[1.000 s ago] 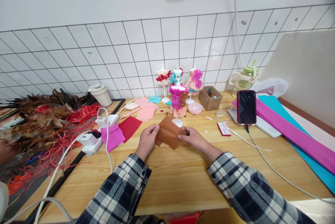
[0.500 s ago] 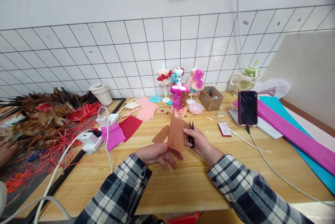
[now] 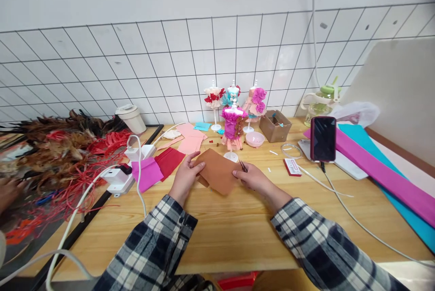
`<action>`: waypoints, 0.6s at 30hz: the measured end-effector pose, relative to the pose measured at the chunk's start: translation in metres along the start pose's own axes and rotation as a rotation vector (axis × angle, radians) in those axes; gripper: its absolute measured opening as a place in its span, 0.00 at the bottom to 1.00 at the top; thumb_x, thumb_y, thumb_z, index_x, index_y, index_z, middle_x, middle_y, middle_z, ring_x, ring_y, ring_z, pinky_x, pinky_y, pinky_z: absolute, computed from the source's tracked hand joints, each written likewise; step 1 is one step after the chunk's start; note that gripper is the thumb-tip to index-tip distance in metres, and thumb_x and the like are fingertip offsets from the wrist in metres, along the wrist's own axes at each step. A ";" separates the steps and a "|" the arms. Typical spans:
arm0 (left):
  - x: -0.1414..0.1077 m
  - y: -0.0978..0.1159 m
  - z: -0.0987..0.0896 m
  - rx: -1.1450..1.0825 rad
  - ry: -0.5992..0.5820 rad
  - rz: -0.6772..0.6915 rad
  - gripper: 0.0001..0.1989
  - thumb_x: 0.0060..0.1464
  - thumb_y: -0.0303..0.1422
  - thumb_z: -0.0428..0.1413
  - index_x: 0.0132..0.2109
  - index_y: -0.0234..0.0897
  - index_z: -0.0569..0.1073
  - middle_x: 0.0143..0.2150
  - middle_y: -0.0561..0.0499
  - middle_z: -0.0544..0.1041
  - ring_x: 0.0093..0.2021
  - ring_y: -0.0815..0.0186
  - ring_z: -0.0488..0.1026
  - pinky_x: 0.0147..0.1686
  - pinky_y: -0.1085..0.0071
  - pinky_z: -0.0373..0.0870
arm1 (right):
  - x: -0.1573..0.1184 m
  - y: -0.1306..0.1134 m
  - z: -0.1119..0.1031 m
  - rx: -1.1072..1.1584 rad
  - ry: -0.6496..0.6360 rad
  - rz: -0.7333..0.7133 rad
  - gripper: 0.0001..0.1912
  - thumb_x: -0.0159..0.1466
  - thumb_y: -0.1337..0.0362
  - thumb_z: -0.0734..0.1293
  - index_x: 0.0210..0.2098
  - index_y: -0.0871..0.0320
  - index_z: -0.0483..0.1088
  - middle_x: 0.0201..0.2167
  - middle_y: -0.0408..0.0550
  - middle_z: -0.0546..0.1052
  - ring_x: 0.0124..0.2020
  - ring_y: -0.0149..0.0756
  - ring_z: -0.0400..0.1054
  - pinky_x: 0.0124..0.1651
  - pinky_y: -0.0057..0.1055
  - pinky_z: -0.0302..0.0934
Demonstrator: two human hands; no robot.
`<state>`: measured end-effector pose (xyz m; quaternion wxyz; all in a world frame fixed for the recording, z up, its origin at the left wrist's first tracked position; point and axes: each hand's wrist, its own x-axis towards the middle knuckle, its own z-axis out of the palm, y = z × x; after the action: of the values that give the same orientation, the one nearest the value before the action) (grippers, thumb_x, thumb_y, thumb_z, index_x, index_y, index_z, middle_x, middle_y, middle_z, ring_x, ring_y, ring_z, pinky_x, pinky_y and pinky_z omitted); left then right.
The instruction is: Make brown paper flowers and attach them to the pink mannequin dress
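Brown paper (image 3: 217,172) is spread between my two hands above the wooden table. My left hand (image 3: 187,174) pinches its left edge between thumb and fingers. At the right edge, my right hand (image 3: 250,177) grips the paper and also has dark scissors (image 3: 243,166) in its fingers, their tips pointing up. Part of another brown piece (image 3: 203,181) shows beneath the left side of the sheet. Just behind the paper stands a small dress form (image 3: 232,125) in magenta and pink paper with brown ruffles.
Three more dress forms stand behind, near a cardboard box (image 3: 274,127) and pink bowl (image 3: 254,139). Left are red paper (image 3: 169,163), a power strip (image 3: 119,183), cables, feathers (image 3: 68,146) and another person's hand. A phone (image 3: 323,139) and paper rolls (image 3: 384,168) lie right.
The brown paper has opened out wider and turned. My left hand has moved up and left to its left edge. The scissors have tilted in my right hand.
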<state>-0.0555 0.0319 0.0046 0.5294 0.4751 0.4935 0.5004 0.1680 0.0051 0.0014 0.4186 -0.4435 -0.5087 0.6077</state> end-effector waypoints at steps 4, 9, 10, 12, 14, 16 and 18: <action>0.004 -0.004 -0.009 0.320 0.001 0.040 0.30 0.38 0.34 0.63 0.51 0.33 0.69 0.29 0.52 0.76 0.30 0.64 0.75 0.31 0.70 0.71 | 0.004 0.004 -0.012 -0.183 -0.042 -0.063 0.14 0.49 0.69 0.64 0.37 0.58 0.69 0.32 0.44 0.74 0.33 0.32 0.67 0.34 0.27 0.59; -0.002 0.004 -0.013 0.453 -0.323 -0.006 0.23 0.40 0.40 0.63 0.44 0.34 0.73 0.33 0.47 0.78 0.34 0.59 0.75 0.34 0.66 0.71 | 0.012 0.007 -0.034 -0.623 0.255 -0.127 0.08 0.50 0.66 0.61 0.30 0.57 0.68 0.28 0.44 0.72 0.30 0.34 0.62 0.34 0.28 0.56; -0.002 0.005 -0.014 0.528 -0.339 0.018 0.20 0.43 0.42 0.61 0.42 0.34 0.74 0.34 0.47 0.78 0.35 0.59 0.75 0.36 0.65 0.70 | 0.012 0.004 -0.038 -0.621 0.269 -0.134 0.07 0.50 0.65 0.61 0.29 0.57 0.68 0.27 0.44 0.71 0.30 0.33 0.62 0.33 0.28 0.56; -0.001 0.005 -0.016 0.782 -0.254 0.130 0.15 0.49 0.43 0.56 0.39 0.37 0.76 0.36 0.46 0.78 0.38 0.58 0.73 0.39 0.64 0.68 | 0.006 -0.003 -0.044 -0.493 0.176 -0.121 0.07 0.49 0.64 0.61 0.28 0.58 0.67 0.27 0.43 0.70 0.28 0.31 0.60 0.31 0.27 0.54; 0.001 0.002 -0.017 1.057 -0.129 0.244 0.13 0.51 0.41 0.54 0.39 0.41 0.78 0.38 0.46 0.77 0.42 0.56 0.72 0.43 0.61 0.65 | -0.004 -0.013 -0.046 -0.342 -0.040 -0.044 0.09 0.47 0.65 0.61 0.29 0.58 0.66 0.23 0.39 0.67 0.24 0.28 0.57 0.27 0.24 0.51; 0.003 -0.002 -0.017 1.236 -0.094 0.288 0.13 0.52 0.39 0.54 0.43 0.45 0.78 0.43 0.46 0.76 0.47 0.53 0.69 0.47 0.57 0.62 | -0.015 -0.023 -0.044 -0.290 -0.345 0.048 0.10 0.46 0.67 0.61 0.30 0.58 0.67 0.21 0.37 0.64 0.21 0.26 0.53 0.25 0.23 0.47; 0.003 -0.007 -0.015 1.318 -0.098 0.294 0.13 0.53 0.37 0.54 0.46 0.50 0.77 0.51 0.46 0.73 0.53 0.50 0.65 0.51 0.53 0.58 | -0.024 -0.030 -0.039 -0.309 -0.653 0.085 0.11 0.46 0.68 0.62 0.30 0.59 0.69 0.21 0.37 0.65 0.23 0.26 0.55 0.26 0.23 0.48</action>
<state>-0.0703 0.0343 -0.0037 0.0772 0.7829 0.6014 0.1395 0.2139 -0.0045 0.0308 0.1365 -0.3046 -0.6825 0.6502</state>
